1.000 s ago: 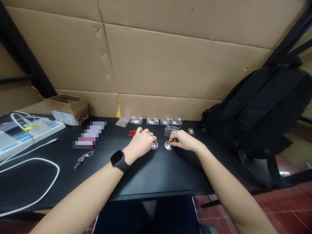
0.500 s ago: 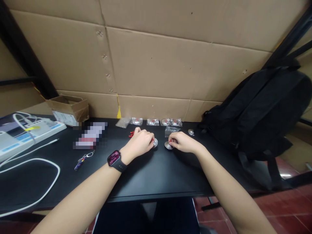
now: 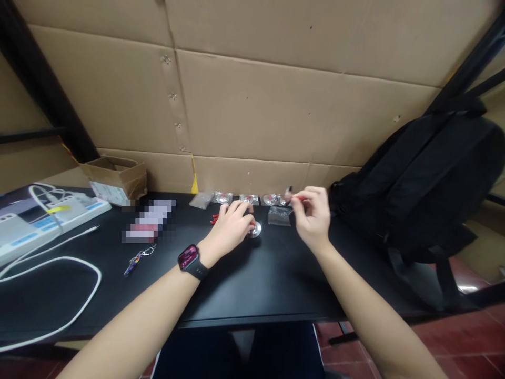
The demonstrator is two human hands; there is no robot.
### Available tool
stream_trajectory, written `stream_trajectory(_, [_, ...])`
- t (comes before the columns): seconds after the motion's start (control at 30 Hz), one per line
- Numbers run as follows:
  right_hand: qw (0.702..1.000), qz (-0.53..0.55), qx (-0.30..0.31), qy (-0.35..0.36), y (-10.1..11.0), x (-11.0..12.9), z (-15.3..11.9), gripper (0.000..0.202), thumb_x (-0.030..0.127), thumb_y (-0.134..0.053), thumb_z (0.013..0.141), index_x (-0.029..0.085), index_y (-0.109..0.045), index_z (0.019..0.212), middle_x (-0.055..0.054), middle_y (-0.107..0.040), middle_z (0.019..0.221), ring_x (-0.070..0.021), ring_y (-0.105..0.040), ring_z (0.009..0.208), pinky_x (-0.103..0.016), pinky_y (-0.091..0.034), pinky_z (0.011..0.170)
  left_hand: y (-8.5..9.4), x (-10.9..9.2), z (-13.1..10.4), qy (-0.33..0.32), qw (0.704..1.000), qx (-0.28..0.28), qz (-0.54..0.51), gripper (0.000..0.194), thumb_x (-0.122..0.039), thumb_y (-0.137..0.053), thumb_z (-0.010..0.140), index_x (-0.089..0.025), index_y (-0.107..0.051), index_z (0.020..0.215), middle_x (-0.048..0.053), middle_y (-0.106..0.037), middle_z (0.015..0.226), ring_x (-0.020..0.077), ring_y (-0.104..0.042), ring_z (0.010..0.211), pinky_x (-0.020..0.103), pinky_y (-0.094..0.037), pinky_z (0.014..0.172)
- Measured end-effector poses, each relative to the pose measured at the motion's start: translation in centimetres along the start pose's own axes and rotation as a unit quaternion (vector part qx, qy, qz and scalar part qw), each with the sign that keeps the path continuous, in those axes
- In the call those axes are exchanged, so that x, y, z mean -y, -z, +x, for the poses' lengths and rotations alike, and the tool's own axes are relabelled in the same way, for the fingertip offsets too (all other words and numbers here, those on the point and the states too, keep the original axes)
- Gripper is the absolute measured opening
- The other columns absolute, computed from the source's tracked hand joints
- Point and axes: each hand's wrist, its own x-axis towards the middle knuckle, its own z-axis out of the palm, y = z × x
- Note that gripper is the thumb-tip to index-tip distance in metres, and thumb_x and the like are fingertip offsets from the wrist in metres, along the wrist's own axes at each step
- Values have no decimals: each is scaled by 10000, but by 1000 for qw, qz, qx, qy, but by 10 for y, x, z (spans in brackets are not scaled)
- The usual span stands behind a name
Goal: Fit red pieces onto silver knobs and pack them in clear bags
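My left hand (image 3: 233, 226), with a watch on the wrist, grips the red part of a round silver metal piece (image 3: 256, 229) low over the black table. To the right, my right hand (image 3: 313, 213) is raised and pinches the red part of another metal piece (image 3: 289, 197), which is tilted and blurred. Small red parts (image 3: 215, 218) lie just left of my left hand. Bagged silver pieces with red parts (image 3: 223, 198) line the back of the table. A clear plastic bag (image 3: 279, 215) lies between my hands.
At the left are a power strip (image 3: 59, 223), a white cable (image 3: 97, 281), an open cardboard box (image 3: 118, 176) and a keychain (image 3: 136, 259). A black backpack (image 3: 426, 184) stands at the right. Cardboard (image 3: 256, 105) walls the back.
My right hand has lifted its metal piece off the table, up and to the right, and tilted it. My left hand has shifted slightly right, still on its piece.
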Motion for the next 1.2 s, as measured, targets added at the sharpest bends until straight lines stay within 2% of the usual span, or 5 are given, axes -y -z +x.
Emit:
stream_trajectory(0.07, [1000,-6,-19,3,-2,3,1,91,252,-555,972,224,-636,1002,-86,-540,1040,-216,-574,906,-349,-510,754,4,-1,2,-2,1000,-21,-10,116,-215,-584,955,-214,-694,918,105,-611,1269,307,-472,1248,464,-325,925])
stream_trajectory(0.23, [948,-86,298,73,3,-1,4,94,218,-601,935,224,-667,868,-60,-594,904,-223,-563,878,-367,-488,815,18,2,4,48,994,-97,-13,111,-232,-591,955,-232,-701,972,104,-617,1278,308,-479,1238,479,-308,957])
stream_trajectory(0.73, [950,-78,302,-29,22,-38,8,97,236,-636,897,209,-699,828,-51,-606,889,-203,-577,841,-332,-447,753,21,12,5,111,985,-106,-80,103,-276,-638,927,-245,-731,894,82,-685,1142,294,-532,1164,476,-330,973])
stream_trajectory(0.93, [952,-15,289,-102,19,-36,7,130,289,-639,898,208,-711,826,-29,-623,827,-154,-529,685,-293,-410,642,6,15,5,217,915,-97,-326,199,-396,-612,917,-238,-732,926,26,-744,933,209,-669,877,352,-483,863])
stream_trajectory(1.2, [937,172,226,-205,-11,-24,-8,235,430,-687,864,198,-708,835,-48,-687,836,-176,-602,703,-331,-492,710,-8,15,7,266,850,-89,-447,272,-453,-687,848,-194,-734,918,75,-763,958,236,-698,890,347,-520,833])
